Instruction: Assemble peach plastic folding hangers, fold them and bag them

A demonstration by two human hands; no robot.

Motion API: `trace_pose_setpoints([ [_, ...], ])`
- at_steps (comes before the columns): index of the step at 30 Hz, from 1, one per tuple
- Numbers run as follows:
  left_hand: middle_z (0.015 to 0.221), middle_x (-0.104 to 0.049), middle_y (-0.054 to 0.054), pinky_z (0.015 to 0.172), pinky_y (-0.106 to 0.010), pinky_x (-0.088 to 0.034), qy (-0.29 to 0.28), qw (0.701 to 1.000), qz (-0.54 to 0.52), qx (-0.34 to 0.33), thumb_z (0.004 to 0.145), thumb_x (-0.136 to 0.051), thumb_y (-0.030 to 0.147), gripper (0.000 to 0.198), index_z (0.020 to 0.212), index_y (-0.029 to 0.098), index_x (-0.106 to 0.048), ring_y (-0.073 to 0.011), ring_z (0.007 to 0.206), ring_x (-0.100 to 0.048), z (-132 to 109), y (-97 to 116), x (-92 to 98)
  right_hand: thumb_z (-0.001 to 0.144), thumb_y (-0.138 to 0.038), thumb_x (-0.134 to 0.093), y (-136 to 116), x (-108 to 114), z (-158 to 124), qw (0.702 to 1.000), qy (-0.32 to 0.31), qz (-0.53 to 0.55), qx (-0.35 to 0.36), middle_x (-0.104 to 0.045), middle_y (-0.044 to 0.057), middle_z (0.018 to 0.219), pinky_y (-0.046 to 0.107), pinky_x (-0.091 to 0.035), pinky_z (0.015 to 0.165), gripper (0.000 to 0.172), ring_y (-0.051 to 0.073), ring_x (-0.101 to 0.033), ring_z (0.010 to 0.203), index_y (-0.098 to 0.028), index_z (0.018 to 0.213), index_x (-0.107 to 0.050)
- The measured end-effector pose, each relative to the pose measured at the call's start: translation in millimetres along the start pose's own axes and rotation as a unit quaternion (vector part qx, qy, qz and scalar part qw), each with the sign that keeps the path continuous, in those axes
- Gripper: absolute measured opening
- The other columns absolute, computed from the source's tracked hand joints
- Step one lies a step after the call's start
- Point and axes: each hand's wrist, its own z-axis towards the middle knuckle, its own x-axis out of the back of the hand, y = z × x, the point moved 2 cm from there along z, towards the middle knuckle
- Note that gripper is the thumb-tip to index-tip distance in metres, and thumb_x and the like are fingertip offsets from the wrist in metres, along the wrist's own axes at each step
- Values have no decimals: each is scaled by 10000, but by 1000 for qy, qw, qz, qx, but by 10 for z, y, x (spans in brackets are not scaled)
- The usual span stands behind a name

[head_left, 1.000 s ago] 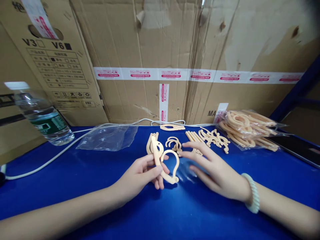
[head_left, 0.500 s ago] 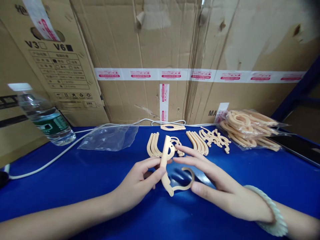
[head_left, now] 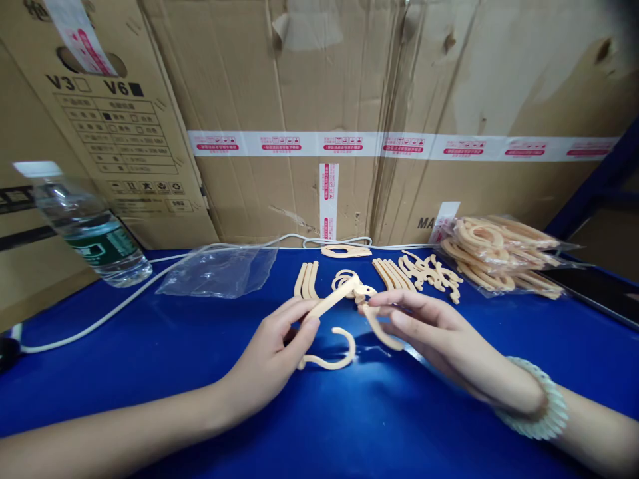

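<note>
My left hand [head_left: 277, 349] pinches a beige folding hanger by one long arm [head_left: 332, 299], held above the blue table. A curved hook [head_left: 351, 356] sticks out to the right from below my left fingers. The fingers of my right hand [head_left: 444, 339] are closed on a second curved arm [head_left: 378, 327] of the hanger, slanting down to the right. Both arms meet near the far end, by a small hole; whether they are fastened there I cannot tell. Behind lie ring-shaped hooks [head_left: 342, 274], partly covered by the hanger.
Curved strips [head_left: 305, 281] lie at left, more strips [head_left: 390, 274] at right, beside small branched pieces [head_left: 430, 274]. An assembled hanger [head_left: 346, 251] lies behind. Bagged parts [head_left: 499, 249], a clear bag [head_left: 217, 271], a water bottle [head_left: 94, 233] and a white cable [head_left: 100, 320] surround them.
My right hand has gone from spread fingers to gripping the second arm, which has swung out to the right. The first arm now leans away to the right in my left hand.
</note>
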Motion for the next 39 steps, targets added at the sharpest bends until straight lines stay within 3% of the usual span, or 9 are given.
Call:
trace_pose_setpoints([
  [3,1067,-621,-51,841,-291,-461,20,997,73,-34,992,-429,286,320,1263,246,-594,-202,946,-588,-17,-20,24,871,-475,-635,45,19,27,998,42,-27,-40,-670,37,853,314,-547,725,368,166,-672,768,-195,1093,-544],
  [7,1196,-615,-96,908,-327,-460,-10,977,173,-123,991,-402,210,331,1281,198,-560,-228,1070,-593,-71,-29,-7,868,-561,-586,65,-39,26,995,-13,-62,-73,-592,-6,675,211,-443,505,420,88,-533,534,-147,934,-562],
  [11,1025,-693,-105,733,-312,-504,-13,909,339,-244,990,-407,200,344,1300,174,-554,-235,878,-665,-128,-24,-55,872,-597,-549,30,-145,-39,990,-83,-60,-97,-604,-1,685,175,-370,414,444,51,-458,449,-157,815,-543],
  [16,712,-656,-51,488,-243,-383,-27,830,455,-321,982,-430,192,283,1162,150,-644,-174,571,-599,-136,0,-103,886,-584,-540,86,-234,-120,969,-156,21,-191,-618,-28,598,142,-307,311,441,53,-451,333,-168,1031,-564],
  [19,622,-605,-35,426,-269,-292,-35,804,482,-347,990,-390,172,297,989,121,-682,-156,473,-530,-128,58,-118,891,-610,-502,145,-276,-146,960,-176,46,-214,-593,-42,517,146,-305,275,477,65,-439,283,-157,1016,-583],
  [23,571,-561,-25,405,-309,-239,-53,790,489,-366,1001,-371,172,332,883,100,-674,-157,445,-510,-143,142,-121,912,-600,-462,122,-317,-177,974,-127,-68,-175,-533,-55,454,146,-253,270,457,52,-395,266,-166,818,-574],
  [28,573,-545,-17,420,-308,-238,-64,813,457,-356,1011,-333,173,358,840,108,-642,-145,448,-463,-156,124,-121,982,-445,-400,-10,-335,-242,955,-81,-286,-5,-516,-24,492,201,-314,361,464,73,-463,344,-200,592,-455],
  [33,575,-457,34,469,-259,-275,-84,932,290,-202,1021,-289,211,371,755,153,-542,-105,457,-383,-109,30,-87,998,-229,-357,-106,-369,-305,838,-78,-484,238,-561,6,586,273,-356,491,312,128,-501,465,-191,773,-569],
  [39,559,-446,55,486,-209,-306,-68,995,10,65,976,-372,421,356,918,172,-619,-104,488,-392,-33,26,-11,982,-286,-463,-203,-45,-79,891,27,-406,200,-619,28,762,267,-466,657,259,151,-587,695,-193,787,-606],
])
